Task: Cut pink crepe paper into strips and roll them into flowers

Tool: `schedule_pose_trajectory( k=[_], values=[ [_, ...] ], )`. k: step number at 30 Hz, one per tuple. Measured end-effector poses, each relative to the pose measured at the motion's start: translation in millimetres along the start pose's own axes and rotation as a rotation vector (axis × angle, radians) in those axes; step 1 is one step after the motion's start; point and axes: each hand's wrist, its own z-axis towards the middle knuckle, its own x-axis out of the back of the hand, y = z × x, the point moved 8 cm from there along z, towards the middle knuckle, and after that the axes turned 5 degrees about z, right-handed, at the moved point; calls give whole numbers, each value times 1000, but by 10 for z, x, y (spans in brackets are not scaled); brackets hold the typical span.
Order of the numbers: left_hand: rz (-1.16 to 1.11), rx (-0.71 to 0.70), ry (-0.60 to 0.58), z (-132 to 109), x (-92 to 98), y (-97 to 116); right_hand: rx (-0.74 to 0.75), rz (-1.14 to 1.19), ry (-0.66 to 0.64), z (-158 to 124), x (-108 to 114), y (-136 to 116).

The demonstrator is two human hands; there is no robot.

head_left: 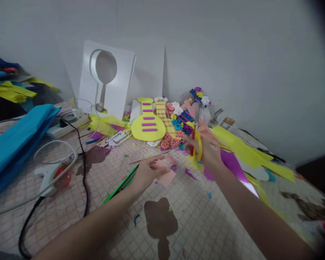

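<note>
My left hand (148,169) pinches a small pink sheet of paper (165,173) just above the tiled tabletop (200,224). My right hand (208,146) grips yellow-handled scissors (197,139), blades pointing up and away, a little to the right of the pink sheet. Behind both hands lies a yellow foam guitar (147,124) with purple bars, beside a heap of small paper roses (176,126) in pink, blue and white. A green-edged cutter (121,184) lies under my left wrist.
A white glue gun (47,173) and black and white cables (82,169) lie at the left by a power strip (67,126). Blue paper (16,141) fills the far left; yellow and purple sheets (243,151) spread at the right. White foam boards (108,79) lean on the wall.
</note>
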Motion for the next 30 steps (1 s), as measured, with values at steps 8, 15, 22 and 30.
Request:
schedule_pose_trajectory(
  k=[8, 15, 22, 30],
  values=[
    [209, -19, -171, 10, -170, -118, -194, 222, -382, -875, -436, 678],
    [249, -18, -214, 3, -267, -184, -331, 459, -201, -956, -351, 948],
    [173, 60, -106, -21, -207, -181, -281, 99, -95, -832, 25, 1045],
    [-13, 39, -148, -31, -212, -144, -105, -749, -23, -485, 630, 1028]
  ],
)
